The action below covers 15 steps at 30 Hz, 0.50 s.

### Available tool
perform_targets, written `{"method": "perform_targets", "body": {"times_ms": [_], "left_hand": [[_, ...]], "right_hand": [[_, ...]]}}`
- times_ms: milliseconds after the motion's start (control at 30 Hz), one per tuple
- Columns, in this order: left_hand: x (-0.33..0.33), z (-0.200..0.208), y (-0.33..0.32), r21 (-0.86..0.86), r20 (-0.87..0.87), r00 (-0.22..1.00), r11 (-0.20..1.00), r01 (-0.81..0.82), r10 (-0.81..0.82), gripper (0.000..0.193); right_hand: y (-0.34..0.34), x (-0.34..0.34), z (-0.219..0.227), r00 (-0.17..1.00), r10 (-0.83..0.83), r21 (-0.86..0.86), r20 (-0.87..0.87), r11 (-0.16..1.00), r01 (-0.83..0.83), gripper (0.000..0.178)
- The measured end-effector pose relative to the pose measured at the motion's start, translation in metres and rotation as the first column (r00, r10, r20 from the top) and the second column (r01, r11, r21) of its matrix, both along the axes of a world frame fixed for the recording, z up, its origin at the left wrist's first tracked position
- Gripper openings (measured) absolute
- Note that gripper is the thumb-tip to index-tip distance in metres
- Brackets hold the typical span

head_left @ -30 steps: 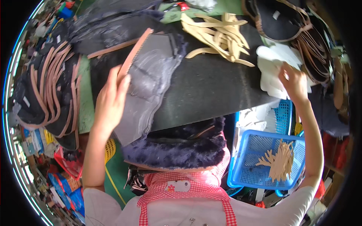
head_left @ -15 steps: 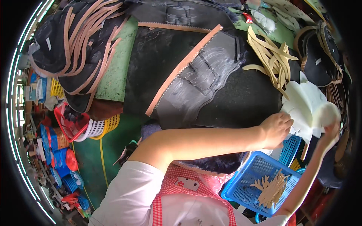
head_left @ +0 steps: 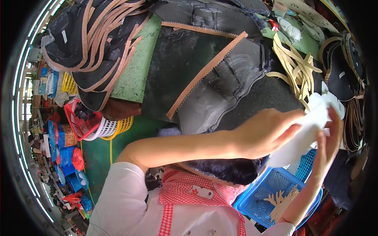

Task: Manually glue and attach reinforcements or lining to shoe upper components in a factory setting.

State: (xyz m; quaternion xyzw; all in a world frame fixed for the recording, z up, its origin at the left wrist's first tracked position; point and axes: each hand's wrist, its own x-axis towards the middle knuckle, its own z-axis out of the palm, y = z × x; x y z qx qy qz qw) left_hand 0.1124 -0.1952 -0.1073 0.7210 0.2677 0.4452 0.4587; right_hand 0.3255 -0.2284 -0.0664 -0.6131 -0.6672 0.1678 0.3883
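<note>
Both hands are at the right side of the work surface, around white, thin sheet-like pieces (head_left: 293, 147) whose exact kind I cannot make out. My left hand (head_left: 267, 131) is closed, its fingertips pinching the white material near its upper edge. My right hand (head_left: 330, 133) comes up from the lower right, with fingers raised and bent against the same pieces; part of its grip is hidden. Just beyond the hands lies a heap of cream-coloured curved strips (head_left: 295, 65). Left of them rests a dark grey panel (head_left: 220, 88) with chalky smears, edged by a brown toothed strip (head_left: 204, 76).
Below my hands stands a blue plastic basket (head_left: 252, 200) holding tan cut strips (head_left: 281, 204). Black pieces with brown edging (head_left: 94, 51) are piled at the far left, others (head_left: 338, 72) at the right. Red, white and yellow baskets (head_left: 96, 131) stand at left.
My hands have come closer together on the white pieces, which were fanned out before and now look bent or folded. My left hand has risen slightly. The whole view has shifted a little.
</note>
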Motion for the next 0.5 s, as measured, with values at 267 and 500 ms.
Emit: {"method": "perform_targets", "body": {"times_ms": [267,500], "left_hand": [[-0.156,-0.006,0.028,0.373,-0.525,0.675,0.853,-0.365,0.518,0.077],[-0.144,-0.030,0.029,-0.477,0.032,0.992,0.874,-0.094,0.124,0.035]], "right_hand": [[0.011,-0.029,-0.040,0.813,0.005,-0.364,-0.582,0.893,-0.266,0.034],[0.022,-0.077,-0.050,0.543,-0.082,-0.352,-0.836,0.839,-0.414,0.030]]}}
